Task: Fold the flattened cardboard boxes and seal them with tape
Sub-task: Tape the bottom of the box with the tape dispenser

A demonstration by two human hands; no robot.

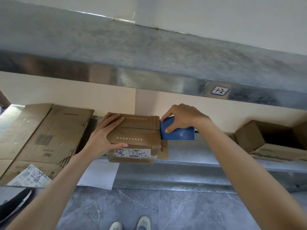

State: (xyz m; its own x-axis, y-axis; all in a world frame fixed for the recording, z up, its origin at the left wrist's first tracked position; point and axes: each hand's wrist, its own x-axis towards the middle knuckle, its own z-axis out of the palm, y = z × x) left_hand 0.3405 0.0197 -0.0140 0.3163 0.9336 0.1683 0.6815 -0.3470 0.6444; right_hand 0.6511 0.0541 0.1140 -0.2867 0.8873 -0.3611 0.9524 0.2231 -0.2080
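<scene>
Where I stand: shoes (pixel 131 224) at 6 o'clock on the grey floor.
Left hand (pixel 106 135): fingers spread flat on the box's top at its 9 o'clock end, thumb along the front edge, pressing it steady.
Box (pixel 137 138): folded, on the metal shelf (pixel 191 151), at 12 o'clock; its top seam (pixel 139 128) runs 9 to 3.
Right hand (pixel 184 118): curled round the blue tape dispenser (pixel 181 134), which touches the box's 3 o'clock end.
Next pull, I judge: along the seam, from 3 toward 9; the right hand is nearer.
Further out: flattened cardboard (pixel 49 130) at 10, open box (pixel 274 140) at 2.
</scene>
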